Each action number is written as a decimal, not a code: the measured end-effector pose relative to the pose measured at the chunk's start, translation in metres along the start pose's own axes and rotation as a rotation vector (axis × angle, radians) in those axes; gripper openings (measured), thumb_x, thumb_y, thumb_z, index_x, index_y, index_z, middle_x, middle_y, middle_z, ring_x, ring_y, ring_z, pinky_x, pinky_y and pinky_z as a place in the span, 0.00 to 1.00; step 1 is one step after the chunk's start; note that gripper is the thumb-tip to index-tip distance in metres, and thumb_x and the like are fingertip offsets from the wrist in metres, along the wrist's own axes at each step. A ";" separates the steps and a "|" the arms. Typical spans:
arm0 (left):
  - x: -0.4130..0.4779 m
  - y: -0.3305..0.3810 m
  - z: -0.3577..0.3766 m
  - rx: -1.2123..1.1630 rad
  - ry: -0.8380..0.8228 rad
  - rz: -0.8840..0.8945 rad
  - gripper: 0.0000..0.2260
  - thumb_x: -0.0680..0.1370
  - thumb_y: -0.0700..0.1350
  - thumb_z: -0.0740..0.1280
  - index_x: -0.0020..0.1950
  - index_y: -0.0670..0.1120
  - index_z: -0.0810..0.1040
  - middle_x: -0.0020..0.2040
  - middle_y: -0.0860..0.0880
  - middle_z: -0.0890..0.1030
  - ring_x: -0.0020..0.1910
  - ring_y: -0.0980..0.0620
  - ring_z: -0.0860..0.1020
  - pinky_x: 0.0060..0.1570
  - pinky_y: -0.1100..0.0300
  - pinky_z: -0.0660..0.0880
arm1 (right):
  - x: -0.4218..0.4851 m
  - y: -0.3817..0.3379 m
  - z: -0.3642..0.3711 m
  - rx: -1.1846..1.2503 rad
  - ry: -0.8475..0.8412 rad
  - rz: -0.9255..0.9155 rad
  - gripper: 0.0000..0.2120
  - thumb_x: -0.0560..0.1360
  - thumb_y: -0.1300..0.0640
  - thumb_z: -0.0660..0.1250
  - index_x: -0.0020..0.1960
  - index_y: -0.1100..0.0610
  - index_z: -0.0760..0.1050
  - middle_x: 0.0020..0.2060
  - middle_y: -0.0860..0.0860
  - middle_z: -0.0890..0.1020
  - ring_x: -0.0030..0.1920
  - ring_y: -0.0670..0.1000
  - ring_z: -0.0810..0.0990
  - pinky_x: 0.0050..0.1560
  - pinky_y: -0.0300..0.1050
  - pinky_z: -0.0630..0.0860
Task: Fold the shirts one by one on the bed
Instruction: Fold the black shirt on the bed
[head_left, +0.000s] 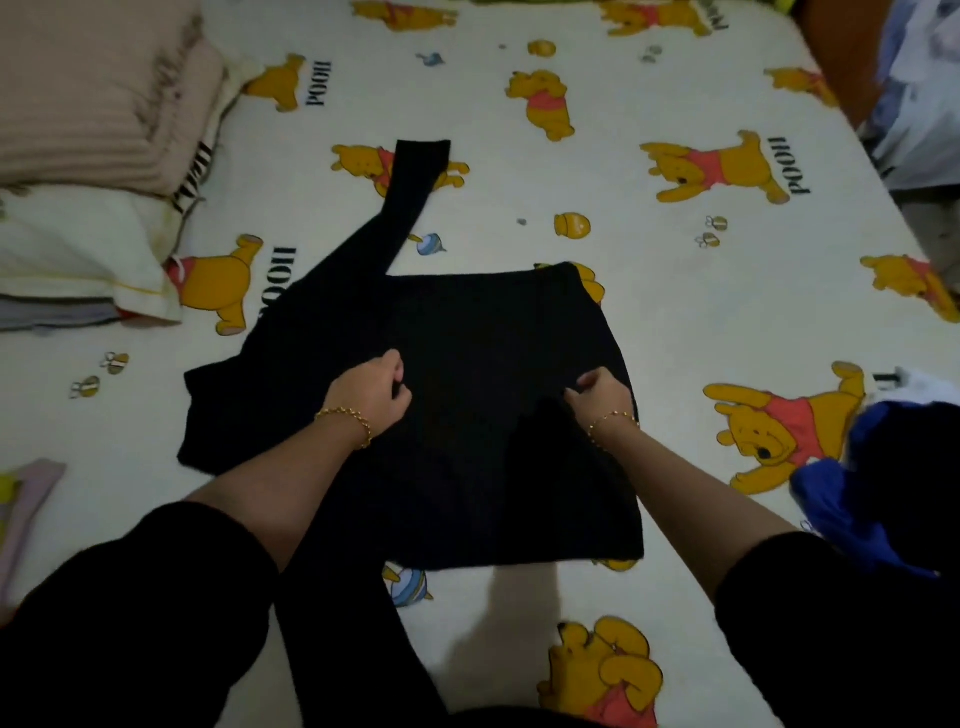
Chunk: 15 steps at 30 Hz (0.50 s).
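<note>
A black long-sleeved shirt lies flat in the middle of the bed, one sleeve stretching up and left toward the pillows. My left hand pinches the black fabric near the shirt's centre-left. My right hand pinches the fabric near the shirt's right side, where a fold of cloth rises beneath it. Both wrists wear gold bracelets.
A pile of blue and dark clothes sits at the right edge. Pillows and a folded beige blanket fill the upper left. Folded pale cloth lies at the left edge. More clutter stands beyond the bed's upper right corner.
</note>
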<state>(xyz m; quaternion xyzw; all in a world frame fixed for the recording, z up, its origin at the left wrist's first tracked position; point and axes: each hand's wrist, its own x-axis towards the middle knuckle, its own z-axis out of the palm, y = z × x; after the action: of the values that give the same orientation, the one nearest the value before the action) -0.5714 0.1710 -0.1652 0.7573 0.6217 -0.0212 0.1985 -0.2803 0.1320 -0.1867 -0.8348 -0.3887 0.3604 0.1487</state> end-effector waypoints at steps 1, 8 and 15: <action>0.011 -0.011 -0.008 -0.018 0.021 -0.023 0.07 0.76 0.47 0.64 0.44 0.50 0.66 0.35 0.52 0.73 0.32 0.54 0.73 0.30 0.60 0.66 | 0.011 -0.017 0.005 0.007 -0.018 -0.018 0.13 0.75 0.54 0.69 0.57 0.57 0.72 0.51 0.55 0.80 0.44 0.50 0.76 0.44 0.41 0.70; 0.112 -0.087 -0.045 -0.182 0.158 -0.192 0.05 0.75 0.45 0.65 0.45 0.47 0.69 0.35 0.49 0.75 0.34 0.50 0.74 0.34 0.56 0.70 | 0.110 -0.144 0.062 -0.013 -0.135 -0.178 0.11 0.74 0.56 0.70 0.53 0.58 0.74 0.49 0.55 0.81 0.50 0.53 0.80 0.51 0.43 0.75; 0.241 -0.142 -0.050 -0.278 0.205 -0.326 0.05 0.76 0.43 0.66 0.49 0.44 0.72 0.37 0.44 0.79 0.39 0.45 0.77 0.41 0.53 0.73 | 0.221 -0.262 0.124 0.106 -0.211 -0.259 0.12 0.75 0.53 0.69 0.54 0.60 0.76 0.49 0.56 0.81 0.50 0.53 0.78 0.45 0.38 0.68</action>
<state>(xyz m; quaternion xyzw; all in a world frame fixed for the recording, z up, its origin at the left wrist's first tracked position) -0.6631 0.4332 -0.2254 0.6103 0.7498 0.1100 0.2306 -0.4145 0.4665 -0.2421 -0.7262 -0.4869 0.4440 0.1962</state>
